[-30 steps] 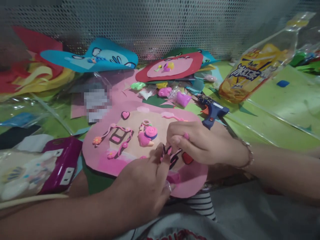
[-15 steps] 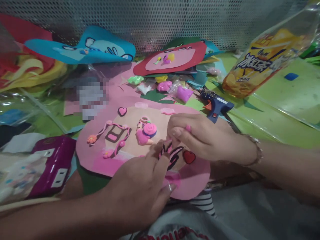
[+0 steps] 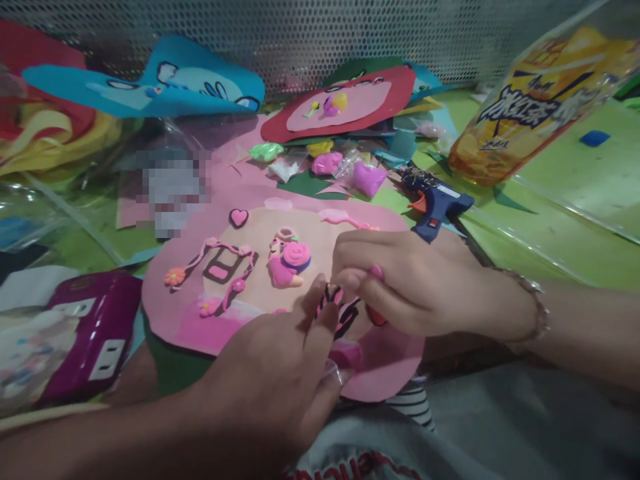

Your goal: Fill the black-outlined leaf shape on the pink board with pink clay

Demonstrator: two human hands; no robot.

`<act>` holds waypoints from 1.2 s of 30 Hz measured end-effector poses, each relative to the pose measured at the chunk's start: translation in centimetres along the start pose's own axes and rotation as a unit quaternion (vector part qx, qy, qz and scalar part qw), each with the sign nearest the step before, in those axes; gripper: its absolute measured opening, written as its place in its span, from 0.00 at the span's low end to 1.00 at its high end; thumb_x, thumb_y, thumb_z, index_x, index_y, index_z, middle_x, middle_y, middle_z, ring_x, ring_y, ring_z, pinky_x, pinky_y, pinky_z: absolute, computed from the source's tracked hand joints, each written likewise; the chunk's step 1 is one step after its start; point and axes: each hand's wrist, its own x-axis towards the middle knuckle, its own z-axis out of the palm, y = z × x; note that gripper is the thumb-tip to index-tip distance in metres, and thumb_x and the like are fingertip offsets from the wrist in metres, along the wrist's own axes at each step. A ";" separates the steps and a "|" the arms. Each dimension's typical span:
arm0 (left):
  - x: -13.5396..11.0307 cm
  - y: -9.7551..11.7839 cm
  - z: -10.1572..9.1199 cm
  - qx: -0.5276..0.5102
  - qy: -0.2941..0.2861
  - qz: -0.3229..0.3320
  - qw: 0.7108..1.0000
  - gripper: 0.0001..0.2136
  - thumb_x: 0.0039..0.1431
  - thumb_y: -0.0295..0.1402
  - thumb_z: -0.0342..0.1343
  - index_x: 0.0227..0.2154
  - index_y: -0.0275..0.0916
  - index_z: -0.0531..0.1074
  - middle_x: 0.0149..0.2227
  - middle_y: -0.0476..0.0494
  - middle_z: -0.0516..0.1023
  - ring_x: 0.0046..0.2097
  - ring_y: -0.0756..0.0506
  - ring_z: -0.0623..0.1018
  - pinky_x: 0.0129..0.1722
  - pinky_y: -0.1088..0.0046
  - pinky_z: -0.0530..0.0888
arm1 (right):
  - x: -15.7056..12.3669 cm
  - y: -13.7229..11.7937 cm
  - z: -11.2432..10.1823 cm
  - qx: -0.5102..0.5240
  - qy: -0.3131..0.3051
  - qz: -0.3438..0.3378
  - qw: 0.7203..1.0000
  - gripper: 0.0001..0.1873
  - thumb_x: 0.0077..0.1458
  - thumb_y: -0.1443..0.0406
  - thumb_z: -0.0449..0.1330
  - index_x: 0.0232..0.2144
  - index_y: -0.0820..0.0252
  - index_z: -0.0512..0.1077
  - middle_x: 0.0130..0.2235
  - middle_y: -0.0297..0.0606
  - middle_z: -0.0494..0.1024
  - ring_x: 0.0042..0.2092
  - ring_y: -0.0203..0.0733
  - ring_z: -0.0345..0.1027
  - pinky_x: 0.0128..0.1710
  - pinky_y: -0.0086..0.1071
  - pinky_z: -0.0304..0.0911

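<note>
A pink paper board (image 3: 385,373) with a beige centre lies in front of me. It carries a pink clay snail-like figure (image 3: 287,260), a heart (image 3: 239,217) and a string of clay flowers (image 3: 239,285). My left hand (image 3: 270,373) rests on the board's lower part, fingers stretched out beside the black-and-pink striped drawing (image 3: 345,320). My right hand (image 3: 405,287) is closed in a pinch just above that drawing; a bit of pink clay (image 3: 376,271) shows between its fingers. Its fingertips meet near my left fingers and partly cover a red heart (image 3: 376,316).
Behind the board lie small packets of coloured clay (image 3: 369,179) and a blue glue gun (image 3: 437,205). A drink bottle (image 3: 525,113) leans at the back right. Decorated blue (image 3: 150,90) and red paper pieces (image 3: 280,127) lie by the perforated panel (image 3: 310,33). A purple case (image 3: 95,333) sits left.
My right hand has lowered slightly and now covers more of the red heart. The view has shifted a little. My left hand stays on the board.
</note>
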 end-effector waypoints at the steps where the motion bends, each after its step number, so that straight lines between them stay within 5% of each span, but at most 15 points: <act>1: 0.0 0.0 0.0 0.009 0.012 -0.001 1.000 0.25 0.58 0.30 0.43 0.56 0.18 0.55 0.44 0.16 0.74 0.29 0.34 0.78 0.22 0.60 0.72 | 0.0 0.0 0.0 0.002 -0.002 -0.001 1.000 0.13 0.64 0.69 0.42 0.26 0.59 0.57 0.27 0.34 0.63 0.29 0.33 0.54 0.33 0.26 0.56; 9: 0.1 0.2 0.0 0.059 0.023 0.014 0.998 0.25 0.57 0.29 0.43 0.55 0.16 0.51 0.29 0.29 0.75 0.27 0.35 0.76 0.22 0.60 0.71 | 0.0 -0.1 0.0 -0.006 -0.015 -0.004 1.000 0.12 0.63 0.70 0.43 0.27 0.61 0.59 0.28 0.35 0.64 0.30 0.33 0.56 0.34 0.26 0.56; 19: -0.2 0.1 0.3 0.042 0.029 0.003 0.999 0.22 0.58 0.30 0.42 0.53 0.21 0.61 0.41 0.22 0.75 0.29 0.38 0.76 0.24 0.63 0.71 | 0.1 -0.6 -0.2 -0.011 -0.011 0.004 1.000 0.15 0.65 0.69 0.41 0.27 0.61 0.61 0.27 0.34 0.65 0.30 0.32 0.58 0.35 0.25 0.57; 27: 0.3 0.0 -0.1 0.021 0.007 -0.003 1.000 0.24 0.54 0.28 0.42 0.54 0.23 0.57 0.24 0.39 0.73 0.22 0.39 0.72 0.20 0.65 0.66 | 0.0 -0.6 -0.1 -0.004 -0.018 -0.007 1.000 0.13 0.63 0.71 0.44 0.28 0.63 0.63 0.28 0.35 0.65 0.30 0.32 0.58 0.37 0.24 0.57; 32: 0.2 0.0 -0.1 0.031 0.023 0.002 0.999 0.25 0.55 0.29 0.43 0.54 0.20 0.56 0.42 0.20 0.75 0.26 0.39 0.75 0.20 0.65 0.68 | 0.0 -0.6 -0.1 -0.027 -0.004 -0.003 1.000 0.13 0.64 0.71 0.43 0.27 0.61 0.61 0.26 0.32 0.64 0.28 0.31 0.57 0.36 0.24 0.57; 36: 0.1 0.1 0.0 0.036 0.011 0.000 0.999 0.26 0.54 0.30 0.45 0.55 0.18 0.57 0.41 0.20 0.75 0.25 0.40 0.75 0.20 0.65 0.69 | 0.0 -0.7 -0.2 -0.033 -0.012 -0.003 0.999 0.14 0.64 0.71 0.43 0.27 0.61 0.61 0.27 0.33 0.65 0.28 0.31 0.57 0.35 0.23 0.57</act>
